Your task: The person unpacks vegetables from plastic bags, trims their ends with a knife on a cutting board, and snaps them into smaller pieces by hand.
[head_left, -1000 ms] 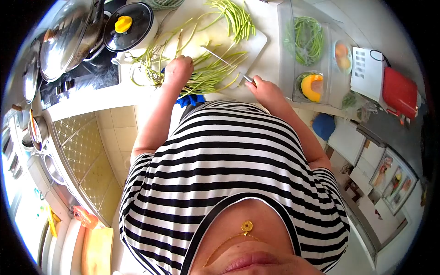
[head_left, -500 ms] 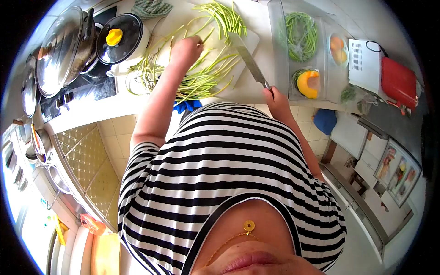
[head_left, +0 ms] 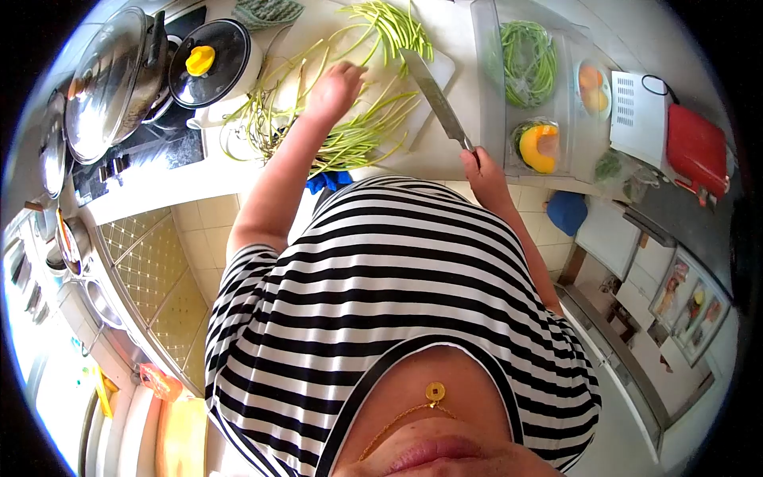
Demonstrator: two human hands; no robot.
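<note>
My right hand [head_left: 486,176] is closed around the handle of a knife [head_left: 435,95], whose broad blade points up and left over the right part of the white cutting board [head_left: 433,75]. My left hand [head_left: 337,89] is over the board, fingers bent toward the right; whether it pinches anything is too small to tell. Below it lies a loose pile of long green stalks [head_left: 358,139], with darker ends at the left. A neater bunch of green stalks [head_left: 389,28] rests at the board's far side, just beyond the blade tip.
At the left, a pot with a black lid [head_left: 208,63] stands near the stove [head_left: 135,167] and a large lidded pan [head_left: 111,83]. A clear tray [head_left: 493,119] at the right holds bagged green stalks [head_left: 528,63] and pumpkin [head_left: 539,149]. Beyond it are a bowl [head_left: 593,87] and a red appliance [head_left: 697,149].
My left hand has moved from the stalk pile up and right. The knife has swung from lying over the pile to pointing at the far bunch, and my right hand has shifted slightly right.
</note>
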